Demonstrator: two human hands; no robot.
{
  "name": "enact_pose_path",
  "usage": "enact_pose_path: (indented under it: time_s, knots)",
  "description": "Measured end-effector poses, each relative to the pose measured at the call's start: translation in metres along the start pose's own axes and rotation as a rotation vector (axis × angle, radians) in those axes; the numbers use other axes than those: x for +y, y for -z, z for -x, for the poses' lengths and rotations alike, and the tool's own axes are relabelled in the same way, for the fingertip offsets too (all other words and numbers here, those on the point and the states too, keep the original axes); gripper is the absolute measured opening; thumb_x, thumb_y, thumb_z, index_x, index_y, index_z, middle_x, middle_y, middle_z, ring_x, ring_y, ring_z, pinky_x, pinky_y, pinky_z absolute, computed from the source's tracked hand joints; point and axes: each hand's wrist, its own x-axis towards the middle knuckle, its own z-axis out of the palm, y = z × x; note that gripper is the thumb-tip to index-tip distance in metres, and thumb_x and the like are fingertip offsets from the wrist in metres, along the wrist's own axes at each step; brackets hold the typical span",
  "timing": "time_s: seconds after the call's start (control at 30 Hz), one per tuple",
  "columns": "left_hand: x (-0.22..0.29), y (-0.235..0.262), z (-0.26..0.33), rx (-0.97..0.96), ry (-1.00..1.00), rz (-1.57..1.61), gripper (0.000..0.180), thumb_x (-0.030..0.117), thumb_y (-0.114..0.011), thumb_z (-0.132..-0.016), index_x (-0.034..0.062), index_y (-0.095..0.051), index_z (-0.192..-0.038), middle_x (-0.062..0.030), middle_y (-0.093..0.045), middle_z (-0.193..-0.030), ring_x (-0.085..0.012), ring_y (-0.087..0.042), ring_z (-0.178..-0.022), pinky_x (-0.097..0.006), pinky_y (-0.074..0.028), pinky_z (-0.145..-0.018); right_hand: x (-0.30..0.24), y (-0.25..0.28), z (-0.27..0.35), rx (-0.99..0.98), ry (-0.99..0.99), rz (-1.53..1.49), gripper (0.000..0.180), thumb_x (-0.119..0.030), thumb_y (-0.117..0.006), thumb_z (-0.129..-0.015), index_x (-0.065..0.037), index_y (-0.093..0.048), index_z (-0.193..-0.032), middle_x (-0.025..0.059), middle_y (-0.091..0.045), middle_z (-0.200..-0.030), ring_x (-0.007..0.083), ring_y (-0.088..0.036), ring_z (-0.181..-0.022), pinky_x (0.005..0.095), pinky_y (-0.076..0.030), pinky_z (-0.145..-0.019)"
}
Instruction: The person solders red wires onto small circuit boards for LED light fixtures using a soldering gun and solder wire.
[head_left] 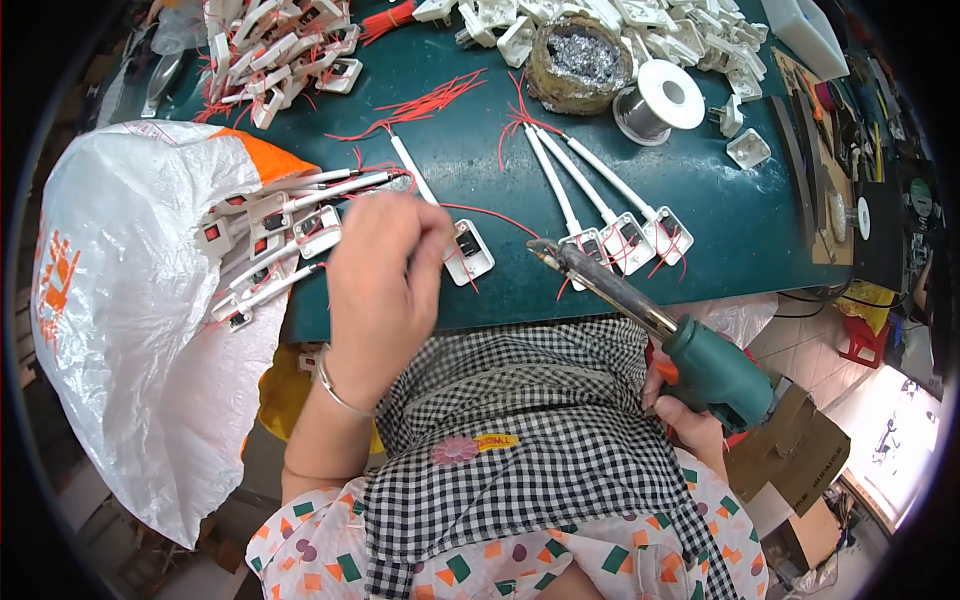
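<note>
Step in hand: soldering red wires onto small white switch boxes, judged from the tool and the parts laid out.
Left hand (383,283): over the near edge of the green tabletop (480,140), fingers curled on a white switch box with cord (467,252); grip closed on it, as far as visible.
Right hand (690,420): grip closed around the teal handle of the soldering iron (640,310), tip hanging just off three more switch boxes (628,238).
Next move calls for: bringing tip and wire end together on the held box, probably with solder from the spool (660,100).
Edges: tabletop edge runs right beneath both hands; white plastic bag (130,300) of finished pieces hangs off the left.
Open room: bare green patch between the boxes and the spool; heaps of white parts (280,50) crowd the far side.
</note>
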Motion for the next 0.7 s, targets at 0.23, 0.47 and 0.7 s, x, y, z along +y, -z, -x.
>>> enact_pose_path:
  time_s: [0.23,0.47,0.7]
  knots:
    - [-0.001,-0.030,0.040,0.036,0.170,0.129,0.008,-0.006,-0.065,-0.087,-0.0015,-0.058,-0.089,-0.0067,-0.056,-0.084,-0.0114,-0.050,-0.060,-0.024,-0.040,-0.051,0.007,-0.005,-0.016,-0.109,0.083,0.246,0.015,-0.011,-0.075,-0.070,-0.006,-0.068,-0.082,0.0033,-0.068,-0.073,0.0187,-0.067,-0.064,0.0301,-0.054,-0.060]
    - [-0.002,-0.029,0.039,0.003,0.206,0.196,0.016,-0.008,-0.066,-0.080,-0.0007,-0.057,-0.091,-0.0099,-0.058,-0.087,-0.0193,-0.062,-0.062,-0.029,-0.050,-0.053,0.005,-0.014,-0.019,-0.119,0.118,0.330,0.013,-0.011,-0.075,-0.071,-0.008,-0.069,-0.082,0.0014,-0.069,-0.073,0.0184,-0.067,-0.064,0.0302,-0.053,-0.059]
    - [-0.006,-0.025,0.039,-0.007,0.192,0.202,0.015,-0.007,-0.064,-0.080,0.0003,-0.055,-0.089,-0.0113,-0.061,-0.106,-0.0197,-0.064,-0.065,-0.030,-0.052,-0.055,0.008,-0.014,-0.021,-0.141,0.107,0.483,0.013,-0.012,-0.076,-0.070,-0.010,-0.069,-0.080,0.0009,-0.069,-0.074,0.0209,-0.066,-0.065,0.0326,-0.052,-0.059]
